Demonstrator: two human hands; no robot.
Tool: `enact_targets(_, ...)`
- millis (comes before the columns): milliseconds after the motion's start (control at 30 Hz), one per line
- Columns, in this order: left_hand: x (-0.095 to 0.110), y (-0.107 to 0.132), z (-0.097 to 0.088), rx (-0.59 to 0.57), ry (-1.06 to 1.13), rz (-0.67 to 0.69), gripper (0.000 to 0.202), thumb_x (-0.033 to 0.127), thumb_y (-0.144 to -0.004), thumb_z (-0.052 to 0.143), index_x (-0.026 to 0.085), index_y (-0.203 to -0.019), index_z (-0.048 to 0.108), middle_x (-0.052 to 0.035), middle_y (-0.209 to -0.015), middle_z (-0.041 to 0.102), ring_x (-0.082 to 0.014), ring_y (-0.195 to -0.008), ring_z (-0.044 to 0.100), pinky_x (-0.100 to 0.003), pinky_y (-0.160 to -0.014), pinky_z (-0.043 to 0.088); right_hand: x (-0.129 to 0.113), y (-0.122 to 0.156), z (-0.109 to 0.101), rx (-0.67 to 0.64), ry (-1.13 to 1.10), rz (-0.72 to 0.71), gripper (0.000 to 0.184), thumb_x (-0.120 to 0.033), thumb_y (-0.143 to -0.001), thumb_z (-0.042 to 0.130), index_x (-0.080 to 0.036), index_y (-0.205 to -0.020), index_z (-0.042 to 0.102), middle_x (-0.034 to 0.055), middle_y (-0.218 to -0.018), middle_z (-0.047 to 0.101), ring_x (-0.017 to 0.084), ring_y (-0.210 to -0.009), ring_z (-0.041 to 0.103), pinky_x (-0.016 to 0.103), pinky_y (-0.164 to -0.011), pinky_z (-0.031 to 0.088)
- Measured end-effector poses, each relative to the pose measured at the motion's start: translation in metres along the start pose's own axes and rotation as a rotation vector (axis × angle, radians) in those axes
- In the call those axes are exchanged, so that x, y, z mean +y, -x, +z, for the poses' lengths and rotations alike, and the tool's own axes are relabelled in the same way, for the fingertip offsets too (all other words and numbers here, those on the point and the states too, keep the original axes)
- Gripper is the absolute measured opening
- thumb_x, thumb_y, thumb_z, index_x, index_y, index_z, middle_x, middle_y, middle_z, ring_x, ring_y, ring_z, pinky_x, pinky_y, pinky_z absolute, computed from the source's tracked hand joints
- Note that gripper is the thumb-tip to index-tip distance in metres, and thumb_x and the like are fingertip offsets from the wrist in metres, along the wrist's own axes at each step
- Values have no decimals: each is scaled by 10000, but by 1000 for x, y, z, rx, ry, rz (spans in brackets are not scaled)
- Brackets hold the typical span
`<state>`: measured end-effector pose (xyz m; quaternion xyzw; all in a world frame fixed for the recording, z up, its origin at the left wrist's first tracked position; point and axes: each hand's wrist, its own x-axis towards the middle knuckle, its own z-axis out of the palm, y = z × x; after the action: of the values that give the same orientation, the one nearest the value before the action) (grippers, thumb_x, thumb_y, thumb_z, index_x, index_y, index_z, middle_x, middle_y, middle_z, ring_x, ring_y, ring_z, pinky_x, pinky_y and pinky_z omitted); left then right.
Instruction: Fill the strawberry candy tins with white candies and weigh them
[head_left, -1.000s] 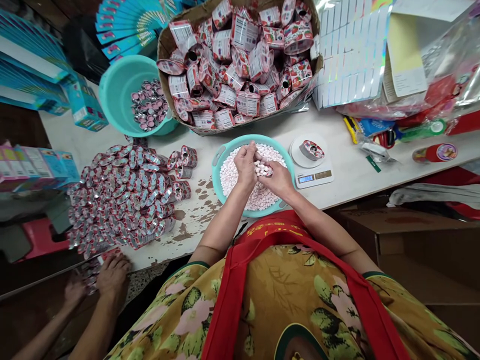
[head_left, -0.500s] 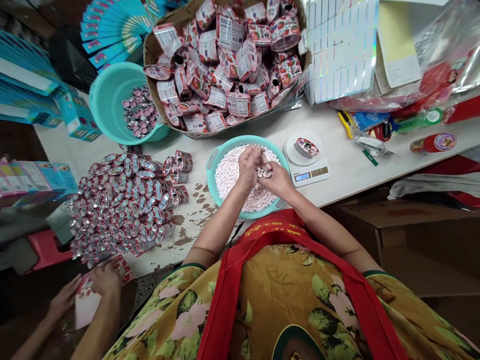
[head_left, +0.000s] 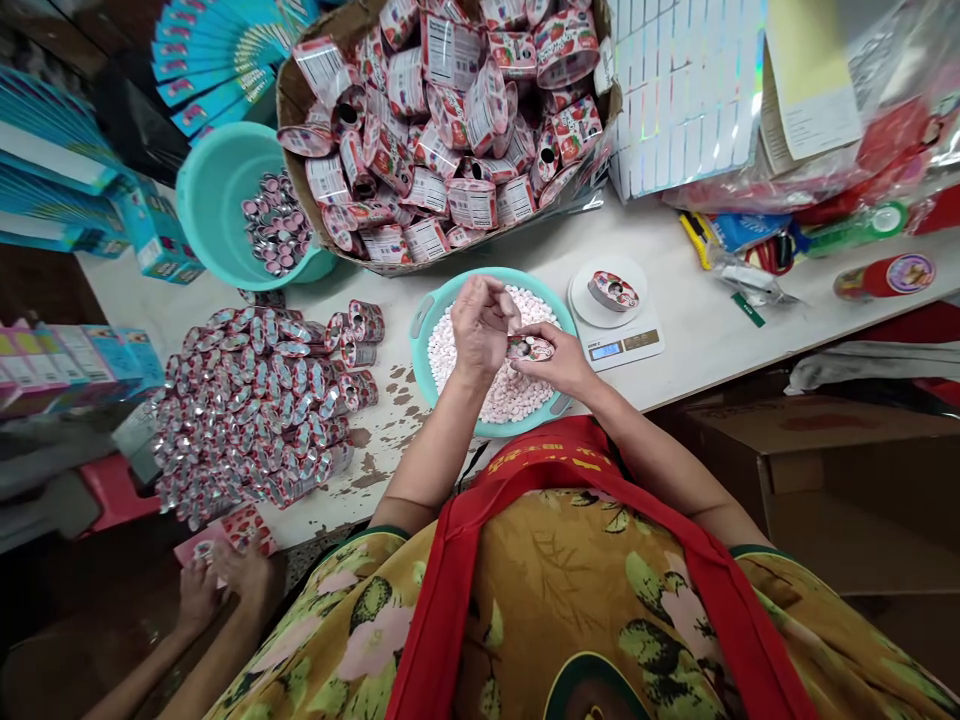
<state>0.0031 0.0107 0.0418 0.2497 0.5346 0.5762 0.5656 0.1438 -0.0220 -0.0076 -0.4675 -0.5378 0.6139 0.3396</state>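
A light-green basin (head_left: 420, 350) of small pale-pink tablets (head_left: 517, 395) stands in front of me, with both hands over it. My right hand (head_left: 562, 360) grips a small oval tin (head_left: 531, 349) with red fruit print; a few tablets lie on its top around the opening. Just left of the tin is my left hand (head_left: 481, 325), its fingers curled inward; what lies in them is hidden. Right of the basin, another such tin (head_left: 613, 292) rests on a white digital scale (head_left: 630, 345).
A carton (head_left: 296, 190) full of printed tins stands behind the basin. At left are many tins (head_left: 255, 400) in rows and a green tub (head_left: 206, 240) of small round caps. A co-worker's hands (head_left: 225, 575) touch a pink printed box at lower left.
My left hand has moved slightly up and left, off the tin, with its fingers curling. The tin's top shows more now. The co-worker's hands have shifted right with the pink box.
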Motion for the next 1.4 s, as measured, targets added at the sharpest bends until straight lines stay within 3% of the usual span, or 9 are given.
enact_targets(167,-22,-25,-36,44,-444,115,267,464,-921,602,209,-839,603,-13,-745,595,-139,-694,590,-237,-657,486,3,15,-13,-63,-21,-53,435,-397,-680,815,-210,-1055,697,49,-1072,726,220,-1010,671,355,-954,502)
enact_targets(300,-65,-31,-55,-256,-1038,122,133,285,-798,705,193,-890,678,-75,-993,651,-224,-1001,585,-342,-941,462,2,24,-14,8,164,-12,326,-279,-709,754,-217,-1024,699,44,-1053,718,217,-995,670,347,-942,503)
enact_targets(400,-78,-24,-57,-400,-1192,115,103,244,-814,658,194,-898,688,-78,-997,646,-227,-984,576,-356,-939,442,-2,31,-18,-5,246,-4,311,-221,-719,720,-219,-1029,697,44,-1055,714,215,-989,667,342,-931,500)
enact_targets(500,-75,-21,-62,-330,-1069,38,44,206,-796,644,185,-765,668,-47,-831,643,-180,-819,569,-305,-818,453,-4,39,-24,-45,256,-34,302,-221,-726,718,-214,-1027,701,51,-1046,713,222,-1007,661,353,-943,488)
enact_targets(733,-54,-30,-77,63,-168,-419,232,332,-781,742,149,-829,607,-17,-730,625,-66,-541,528,-176,-497,364,10,55,-35,-8,-47,128,421,-367,-677,809,-193,-1045,701,33,-982,713,179,-840,658,309,-786,520)
enact_targets(867,-48,-36,-37,-178,-326,-410,137,270,-828,689,147,-839,629,13,-624,564,-64,-462,453,-182,-453,298,19,67,-47,66,-117,175,461,-368,-654,840,-204,-1063,707,36,-1022,737,185,-883,674,318,-824,533)
enact_targets(1000,-60,-53,37,-519,-632,-151,117,246,-861,660,180,-783,603,17,-606,545,-103,-526,450,-212,-536,328,29,79,-68,201,-146,217,496,-387,-636,866,-219,-1073,703,33,-1018,758,193,-880,695,344,-860,552)
enact_targets(1133,-81,-72,97,-640,-1147,59,125,223,-787,735,215,-783,610,-7,-667,583,-191,-676,536,-274,-670,378,38,89,-91,359,-144,236,500,-427,-617,876,-222,-1039,705,51,-1031,767,216,-900,713,379,-876,574)
enact_targets(1400,-97,-74,101,-733,-1403,150,206,313,-805,736,271,-981,637,-51,-872,706,-273,-844,647,-324,-767,414,49,99,-121,546,-130,252,516,-411,-615,883,-223,-1061,706,72,-1079,768,237,-963,723,418,-941,571)
